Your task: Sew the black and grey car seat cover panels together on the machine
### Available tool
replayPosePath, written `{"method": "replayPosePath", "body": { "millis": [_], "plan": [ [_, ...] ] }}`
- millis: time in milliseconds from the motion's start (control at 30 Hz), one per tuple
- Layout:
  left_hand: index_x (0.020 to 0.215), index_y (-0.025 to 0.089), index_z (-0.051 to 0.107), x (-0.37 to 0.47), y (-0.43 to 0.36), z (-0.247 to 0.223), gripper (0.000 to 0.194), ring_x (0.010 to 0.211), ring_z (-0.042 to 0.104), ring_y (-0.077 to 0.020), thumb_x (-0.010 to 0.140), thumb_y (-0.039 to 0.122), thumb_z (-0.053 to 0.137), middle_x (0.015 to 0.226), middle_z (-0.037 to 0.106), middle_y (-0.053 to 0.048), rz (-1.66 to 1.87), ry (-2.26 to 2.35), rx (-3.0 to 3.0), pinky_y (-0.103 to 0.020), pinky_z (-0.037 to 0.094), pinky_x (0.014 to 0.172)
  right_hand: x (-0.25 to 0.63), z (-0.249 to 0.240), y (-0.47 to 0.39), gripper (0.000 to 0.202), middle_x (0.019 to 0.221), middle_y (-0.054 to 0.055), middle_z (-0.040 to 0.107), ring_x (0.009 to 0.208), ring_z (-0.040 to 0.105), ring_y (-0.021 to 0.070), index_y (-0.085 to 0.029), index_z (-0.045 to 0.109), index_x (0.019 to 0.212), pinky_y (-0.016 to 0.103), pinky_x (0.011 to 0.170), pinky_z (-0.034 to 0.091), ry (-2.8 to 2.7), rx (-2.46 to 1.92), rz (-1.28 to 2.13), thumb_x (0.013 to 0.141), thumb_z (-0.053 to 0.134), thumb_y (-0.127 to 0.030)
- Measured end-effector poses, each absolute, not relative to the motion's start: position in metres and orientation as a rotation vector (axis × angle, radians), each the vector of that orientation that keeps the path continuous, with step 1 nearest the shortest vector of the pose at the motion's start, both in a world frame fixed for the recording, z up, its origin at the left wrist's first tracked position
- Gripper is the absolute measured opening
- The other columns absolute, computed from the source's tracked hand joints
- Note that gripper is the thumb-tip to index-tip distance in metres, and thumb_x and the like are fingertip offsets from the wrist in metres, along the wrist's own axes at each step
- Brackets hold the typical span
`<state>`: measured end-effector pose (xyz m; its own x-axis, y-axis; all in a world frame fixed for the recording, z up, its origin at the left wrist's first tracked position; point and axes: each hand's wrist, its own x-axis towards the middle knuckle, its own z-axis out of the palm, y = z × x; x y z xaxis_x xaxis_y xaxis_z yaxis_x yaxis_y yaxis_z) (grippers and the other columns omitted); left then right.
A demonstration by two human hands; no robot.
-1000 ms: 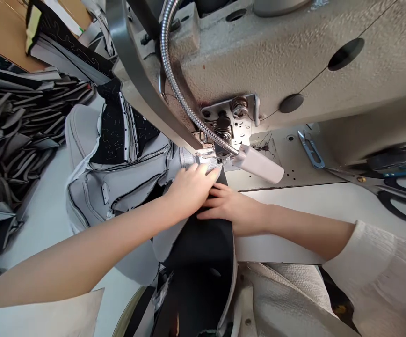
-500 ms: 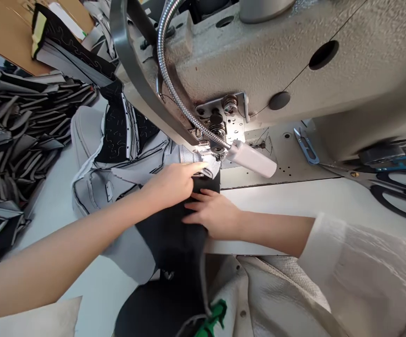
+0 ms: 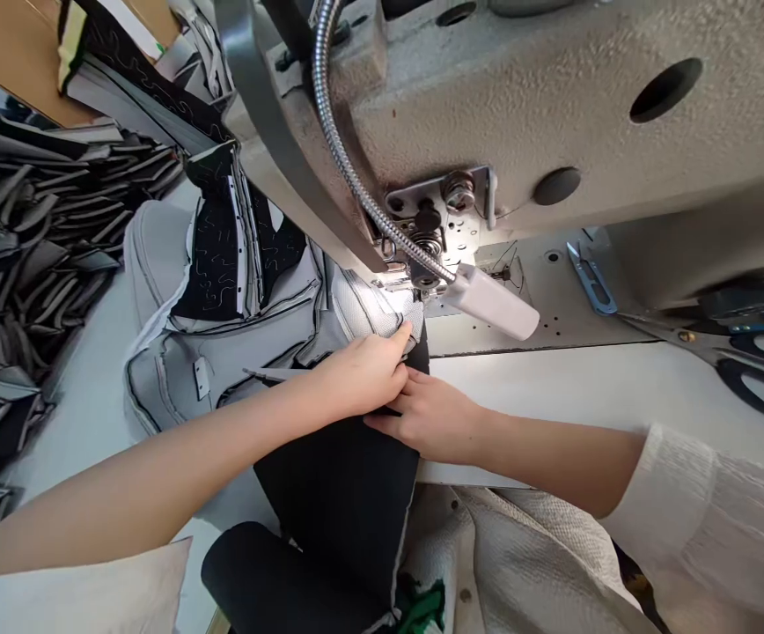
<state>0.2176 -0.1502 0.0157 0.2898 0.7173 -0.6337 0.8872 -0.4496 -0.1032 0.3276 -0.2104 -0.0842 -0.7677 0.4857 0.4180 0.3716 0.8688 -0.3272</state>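
Plainly, most of the view between 12 and 3 o'clock is filled by a beige sewing machine (image 3: 474, 123), under which a white surface (image 3: 567, 379) is spread. Between 9 and 10 o'clock, grey-and-black fabric pieces (image 3: 45, 238) are heaped. At 10 o'clock a cardboard box (image 3: 5, 44) is cut off by the edge of view, so its contents cannot be seen. Towards 9 o'clock the grey sewn workpiece (image 3: 237, 339) is laid out, partly hidden by the left forearm; its brightly lit mesh end (image 3: 362, 304) is set close to the machine's needle area. Black fabric (image 3: 342, 502) is stretched from the hands towards 7 o'clock, its lower end curled over.

Near the centre, the left hand (image 3: 370, 374) is mostly curled, with the index finger extended onto the mesh; whether cloth is pinched in that grip cannot be told. At 5 o'clock, just beside it, the right hand (image 3: 438, 418) is laid on the black fabric, its grip loosely bent and partly hidden.

At 3 o'clock scissors (image 3: 705, 350) are rested, tips just beside blue snips (image 3: 585, 269). Nearer the centre, the machine's metal bed (image 3: 550, 295) is partly blocked by a white lamp (image 3: 494, 302).
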Motion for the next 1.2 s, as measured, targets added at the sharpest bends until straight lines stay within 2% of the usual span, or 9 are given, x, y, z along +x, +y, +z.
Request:
{"method": "replayPosePath", "body": {
  "millis": [133,233,300,433,533,700,933,1067,1200],
  "plan": [
    [0.139,0.022,0.036,0.223,-0.138,0.014,0.053,0.098,0.062,-0.0260,0.086,0.028,0.034,0.111,0.064,-0.011,-0.751,1.496,2.301,-0.030,0.048,0.070,0.327,-0.084,-0.197,0.036,0.109,0.012,0.063,0.106,0.053,0.0257,-0.019,0.063,0.116,0.044,0.102,0.033,-2.519,-0.711,0.317,0.082,0.054,-0.013],
    [0.123,0.019,0.052,0.225,-0.131,0.009,0.041,0.090,0.063,-0.0257,0.086,0.026,0.034,0.104,0.065,-0.011,-0.684,1.512,2.344,-0.030,0.046,0.066,0.323,-0.082,-0.186,0.041,0.114,0.013,0.062,0.109,0.052,0.0259,-0.017,0.061,0.119,0.044,0.101,0.033,-2.528,-0.758,0.353,0.079,0.052,-0.009],
    [0.116,0.016,0.056,0.224,-0.128,0.004,0.037,0.085,0.063,-0.0250,0.087,0.024,0.033,0.097,0.065,-0.012,-0.626,1.505,2.394,-0.030,0.045,0.065,0.322,-0.082,-0.180,0.045,0.114,0.013,0.062,0.111,0.050,0.0271,-0.016,0.060,0.120,0.045,0.102,0.031,-2.543,-0.777,0.375,0.077,0.051,-0.008],
    [0.112,0.014,0.056,0.218,-0.131,-0.008,0.033,0.086,0.062,-0.0233,0.090,0.024,0.033,0.096,0.064,-0.011,-0.460,1.456,2.454,-0.029,0.045,0.069,0.328,-0.078,-0.184,0.055,0.123,0.016,0.056,0.119,0.044,0.0333,-0.017,0.054,0.128,0.054,0.103,0.025,-2.584,-0.707,0.400,0.073,0.057,-0.015],
    [0.109,0.012,0.056,0.215,-0.139,-0.013,0.030,0.093,0.061,-0.0233,0.092,0.024,0.034,0.101,0.062,-0.012,-0.393,1.479,2.471,-0.029,0.045,0.076,0.333,-0.076,-0.198,0.052,0.121,0.018,0.055,0.120,0.043,0.0369,-0.020,0.054,0.129,0.060,0.101,0.025,-2.629,-0.619,0.401,0.077,0.057,-0.022],
    [0.118,0.011,0.052,0.217,-0.152,-0.018,0.032,0.093,0.061,-0.0224,0.094,0.021,0.034,0.101,0.060,-0.012,-0.473,1.565,2.502,-0.029,0.046,0.077,0.334,-0.077,-0.214,0.042,0.121,0.015,0.056,0.121,0.043,0.0363,-0.021,0.054,0.129,0.057,0.101,0.029,-2.607,-0.670,0.353,0.088,0.045,-0.019],
    [0.124,0.014,0.048,0.217,-0.156,-0.025,0.034,0.088,0.062,-0.0236,0.094,0.020,0.033,0.096,0.061,-0.011,-0.497,1.571,2.627,-0.030,0.047,0.071,0.334,-0.077,-0.210,0.051,0.124,0.015,0.055,0.122,0.041,0.0336,-0.021,0.053,0.130,0.056,0.105,0.026,-2.624,-0.642,0.428,0.080,0.056,-0.019],
    [0.127,0.017,0.044,0.218,-0.149,-0.015,0.039,0.079,0.063,-0.0240,0.090,0.019,0.034,0.087,0.064,-0.009,-0.458,1.589,2.533,-0.030,0.046,0.067,0.335,-0.074,-0.209,0.047,0.124,0.016,0.055,0.121,0.042,0.0332,-0.021,0.054,0.129,0.056,0.104,0.026,-2.627,-0.657,0.422,0.082,0.054,-0.021],
    [0.117,0.020,0.053,0.219,-0.135,-0.003,0.037,0.077,0.062,-0.0250,0.085,0.022,0.036,0.083,0.065,-0.008,-0.467,1.559,2.393,-0.030,0.045,0.066,0.334,-0.072,-0.210,0.045,0.130,0.017,0.051,0.120,0.043,0.0337,-0.020,0.056,0.128,0.054,0.102,0.030,-2.621,-0.673,0.369,0.083,0.051,-0.019]
  ]
}}
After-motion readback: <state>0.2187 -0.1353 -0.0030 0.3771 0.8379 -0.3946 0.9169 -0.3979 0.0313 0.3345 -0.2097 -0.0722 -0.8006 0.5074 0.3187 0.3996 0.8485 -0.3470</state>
